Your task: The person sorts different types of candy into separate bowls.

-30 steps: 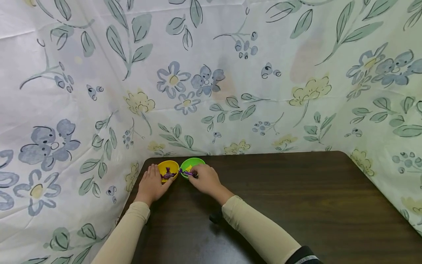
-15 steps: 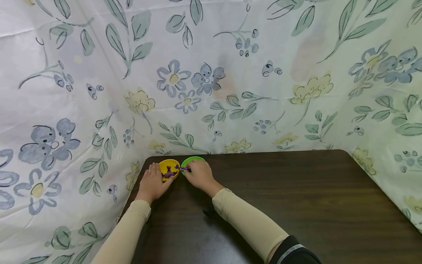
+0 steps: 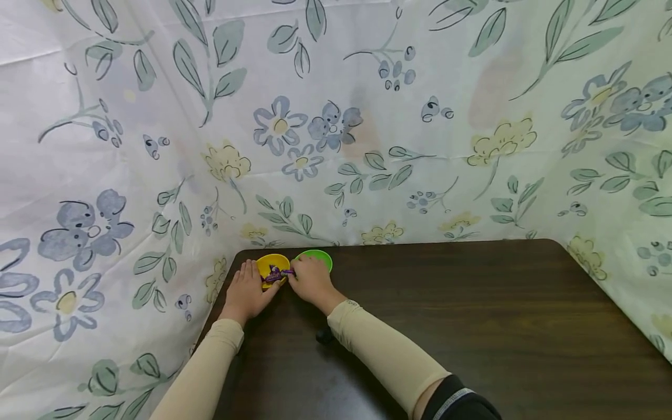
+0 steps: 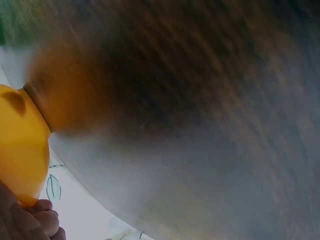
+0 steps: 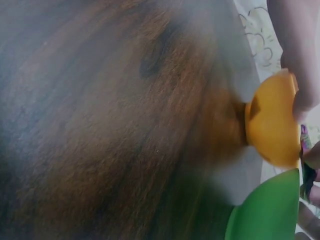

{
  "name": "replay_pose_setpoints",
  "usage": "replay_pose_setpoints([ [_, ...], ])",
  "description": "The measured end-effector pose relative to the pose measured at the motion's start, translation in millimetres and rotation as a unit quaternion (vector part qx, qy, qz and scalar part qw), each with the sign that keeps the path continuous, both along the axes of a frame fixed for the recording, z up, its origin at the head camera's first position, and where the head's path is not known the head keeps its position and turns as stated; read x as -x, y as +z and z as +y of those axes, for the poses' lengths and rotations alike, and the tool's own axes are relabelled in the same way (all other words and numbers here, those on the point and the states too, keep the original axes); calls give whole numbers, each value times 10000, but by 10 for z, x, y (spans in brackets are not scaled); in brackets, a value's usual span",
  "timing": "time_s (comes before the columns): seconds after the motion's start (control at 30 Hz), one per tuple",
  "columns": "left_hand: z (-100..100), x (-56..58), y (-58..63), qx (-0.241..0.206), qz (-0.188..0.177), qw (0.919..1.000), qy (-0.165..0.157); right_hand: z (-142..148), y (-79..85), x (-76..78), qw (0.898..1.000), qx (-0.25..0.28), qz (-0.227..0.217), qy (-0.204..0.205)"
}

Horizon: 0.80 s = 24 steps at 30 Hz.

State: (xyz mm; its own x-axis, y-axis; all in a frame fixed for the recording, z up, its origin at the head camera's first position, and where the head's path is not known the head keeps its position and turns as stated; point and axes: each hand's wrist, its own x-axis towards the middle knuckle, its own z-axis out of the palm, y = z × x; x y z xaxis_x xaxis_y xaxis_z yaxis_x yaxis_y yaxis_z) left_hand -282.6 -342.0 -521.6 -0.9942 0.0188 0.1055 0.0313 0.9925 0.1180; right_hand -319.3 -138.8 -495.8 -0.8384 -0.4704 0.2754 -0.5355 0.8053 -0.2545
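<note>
A yellow bowl (image 3: 269,261) with purple-wrapped candies (image 3: 273,274) stands at the table's far left corner. My left hand (image 3: 247,291) holds it, fingers along its left side and thumb at the near rim. Right beside it is a green bowl (image 3: 325,258), partly covered by my right hand (image 3: 312,282). Between the right fingertips is a purple-wrapped candy (image 3: 287,272), pinched at the yellow bowl's right rim. The right wrist view shows the yellow bowl (image 5: 272,120) and green bowl (image 5: 270,210) side-on, with the left thumb (image 5: 302,95) on the yellow rim.
The dark wooden table (image 3: 446,309) stretches away to the right. A floral cloth (image 3: 388,116) hangs behind it and along both sides. A small black object (image 3: 324,335) shows beneath my right wrist.
My right hand has moved left from over the green bowl to the yellow bowl's rim, carrying the candy. My left hand stays on the yellow bowl.
</note>
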Motion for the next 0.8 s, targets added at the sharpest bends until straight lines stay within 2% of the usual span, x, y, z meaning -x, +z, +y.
replay_pose_setpoints([
  [0.17,-9,12,-27,16,-96,10000,-4,-24,-25,28,9999,104,-94,-81],
  [0.5,-28,7,1,19,-101,9999,-18,-106,-58,51,9997,120,164,-117],
  [0.8,-9,-3,21,46,-75,10000,-27,-137,-71,30,9979,367,462,254],
])
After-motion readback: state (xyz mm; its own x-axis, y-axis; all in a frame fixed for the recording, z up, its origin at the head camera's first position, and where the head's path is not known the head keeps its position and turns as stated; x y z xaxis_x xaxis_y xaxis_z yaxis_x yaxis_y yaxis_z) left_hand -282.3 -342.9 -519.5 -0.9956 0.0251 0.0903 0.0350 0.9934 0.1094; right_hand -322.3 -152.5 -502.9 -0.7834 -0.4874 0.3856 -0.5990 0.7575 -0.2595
